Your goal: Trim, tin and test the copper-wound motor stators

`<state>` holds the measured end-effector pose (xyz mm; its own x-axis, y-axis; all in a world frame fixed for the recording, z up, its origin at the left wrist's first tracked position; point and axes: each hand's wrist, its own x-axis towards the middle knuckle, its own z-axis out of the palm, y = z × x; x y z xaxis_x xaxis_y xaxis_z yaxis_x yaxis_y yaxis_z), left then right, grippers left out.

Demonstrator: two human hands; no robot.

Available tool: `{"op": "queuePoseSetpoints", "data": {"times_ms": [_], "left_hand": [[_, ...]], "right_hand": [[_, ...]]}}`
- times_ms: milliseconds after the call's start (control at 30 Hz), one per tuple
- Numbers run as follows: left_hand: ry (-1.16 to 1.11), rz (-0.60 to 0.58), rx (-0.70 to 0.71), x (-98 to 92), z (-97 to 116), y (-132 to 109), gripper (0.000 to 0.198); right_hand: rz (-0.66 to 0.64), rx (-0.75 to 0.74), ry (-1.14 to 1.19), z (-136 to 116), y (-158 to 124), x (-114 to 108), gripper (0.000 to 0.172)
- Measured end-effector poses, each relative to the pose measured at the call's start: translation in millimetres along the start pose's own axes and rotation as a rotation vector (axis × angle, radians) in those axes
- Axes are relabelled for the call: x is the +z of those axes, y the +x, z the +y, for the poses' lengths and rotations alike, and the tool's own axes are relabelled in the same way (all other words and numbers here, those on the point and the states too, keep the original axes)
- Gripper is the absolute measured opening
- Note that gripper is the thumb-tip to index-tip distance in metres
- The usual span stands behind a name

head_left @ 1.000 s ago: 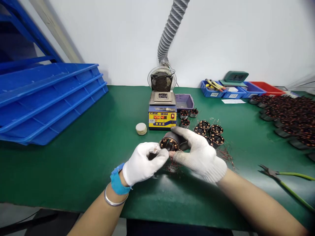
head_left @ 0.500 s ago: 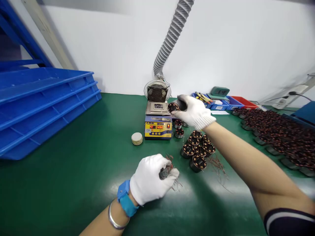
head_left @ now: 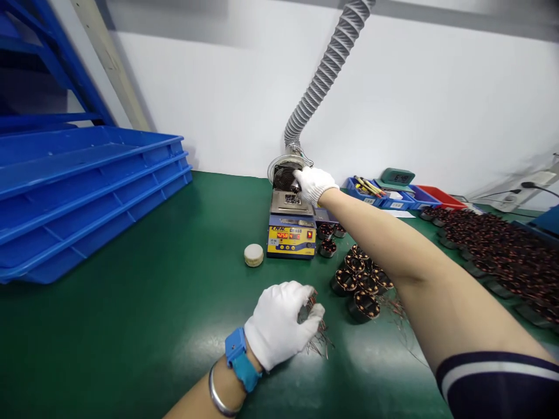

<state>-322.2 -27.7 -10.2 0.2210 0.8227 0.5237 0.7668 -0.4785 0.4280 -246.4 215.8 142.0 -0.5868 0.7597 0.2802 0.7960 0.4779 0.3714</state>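
My right hand (head_left: 312,183), in a white glove, reaches far out over the solder pot (head_left: 292,224), a yellow and blue box with red digits. Its fingers are closed on a dark motor stator that is mostly hidden under the glove, above the pot's metal top. My left hand (head_left: 280,323), also gloved, rests curled on the green mat (head_left: 131,302) and pinches a tuft of thin copper wire ends (head_left: 315,337). A cluster of wound stators (head_left: 360,282) lies just right of it.
A grey ribbed hose (head_left: 325,73) drops to a small fan behind the pot. Stacked blue trays (head_left: 82,192) fill the left. A white round puck (head_left: 254,255) sits left of the pot. Small blue and red bins (head_left: 393,195) and many stators (head_left: 502,244) lie at right.
My right hand has carried the stator from near my left hand up and out to the solder pot. My left hand stayed low on the mat with the wire ends.
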Motion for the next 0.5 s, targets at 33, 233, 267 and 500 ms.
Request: {"op": "queuePoseSetpoints", "data": {"times_ms": [33, 233, 267, 500], "left_hand": [[0.006, 0.0, -0.001, 0.2, 0.5, -0.1, 0.018], [-0.013, -0.01, 0.003, 1.3, 2.3, -1.1, 0.02], [-0.013, -0.007, 0.003, 1.5, 2.3, -1.2, 0.02], [0.015, -0.001, 0.014, 1.1, 2.0, -0.3, 0.019]], "right_hand": [[-0.004, -0.007, -0.002, -0.8, 0.4, 2.0, 0.04], [-0.026, -0.015, -0.002, -0.7, 1.5, 5.1, 0.041], [-0.027, -0.014, -0.001, -0.5, 1.8, 4.6, 0.042], [-0.037, -0.017, 0.005, -0.7, 2.1, 4.1, 0.044]]}}
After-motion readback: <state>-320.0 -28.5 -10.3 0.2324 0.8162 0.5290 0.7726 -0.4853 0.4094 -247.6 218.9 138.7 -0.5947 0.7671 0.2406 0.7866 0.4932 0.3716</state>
